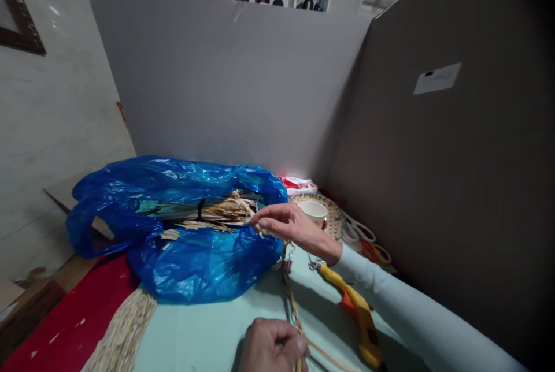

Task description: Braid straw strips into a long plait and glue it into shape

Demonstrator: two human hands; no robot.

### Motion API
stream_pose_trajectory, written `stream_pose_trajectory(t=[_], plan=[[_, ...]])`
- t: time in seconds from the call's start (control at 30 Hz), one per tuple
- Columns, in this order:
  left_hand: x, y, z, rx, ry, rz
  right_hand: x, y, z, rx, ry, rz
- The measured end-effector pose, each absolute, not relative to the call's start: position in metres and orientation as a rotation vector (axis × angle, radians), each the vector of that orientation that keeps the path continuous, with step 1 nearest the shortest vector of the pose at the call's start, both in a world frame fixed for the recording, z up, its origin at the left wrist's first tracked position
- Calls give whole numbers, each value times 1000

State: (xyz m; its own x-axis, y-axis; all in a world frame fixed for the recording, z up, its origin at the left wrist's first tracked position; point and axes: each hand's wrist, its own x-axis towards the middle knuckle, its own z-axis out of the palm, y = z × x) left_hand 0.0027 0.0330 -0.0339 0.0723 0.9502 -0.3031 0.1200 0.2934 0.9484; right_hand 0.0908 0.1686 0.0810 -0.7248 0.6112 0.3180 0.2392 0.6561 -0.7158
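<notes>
A blue plastic bag (186, 245) lies on the table with a bundle of dried straw strips (217, 210) showing through its opening. My right hand (288, 224) reaches to the bag's mouth, fingers pinched on the end of a straw strip. My left hand (271, 346) sits at the bottom edge, closed around a braided straw cord (295, 308) that runs up toward the bag. A small binder clip (287, 265) hangs on the cord.
A yellow glue gun (362, 314) lies under my right forearm. A white cup (314, 211) stands on a woven straw mat (336, 219), with scissors (368, 242) beside it. Grey partition boards (238, 83) wall the back and right. A straw tassel (125, 328) lies at lower left.
</notes>
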Motion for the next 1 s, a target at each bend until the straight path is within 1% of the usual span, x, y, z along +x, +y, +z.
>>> stream_pose_trajectory(t=[0.13, 0.3, 0.5, 0.57, 0.67, 0.9, 1.0], plan=[[1, 31, -33, 1091, 1334, 860, 107, 145, 75, -599, -2168, 1169], [2, 27, -25, 1074, 1334, 841, 119, 130, 74, -520, -1819, 1648], [3, 26, -19, 1039, 1333, 850, 128, 115, 71, -511, -1712, 1815], [2, 25, -18, 1029, 1336, 863, 133, 106, 69, -515, -1724, 1788], [0, 23, -15, 1006, 1323, 858, 147, 93, 68, -534, -1802, 1659], [-3, 20, -1, 963, 1282, 838, 206, 74, 64, -721, -1983, 1173], [-3, 20, 3, 945, 1288, 818, 230, 68, 56, -891, -2013, 956]])
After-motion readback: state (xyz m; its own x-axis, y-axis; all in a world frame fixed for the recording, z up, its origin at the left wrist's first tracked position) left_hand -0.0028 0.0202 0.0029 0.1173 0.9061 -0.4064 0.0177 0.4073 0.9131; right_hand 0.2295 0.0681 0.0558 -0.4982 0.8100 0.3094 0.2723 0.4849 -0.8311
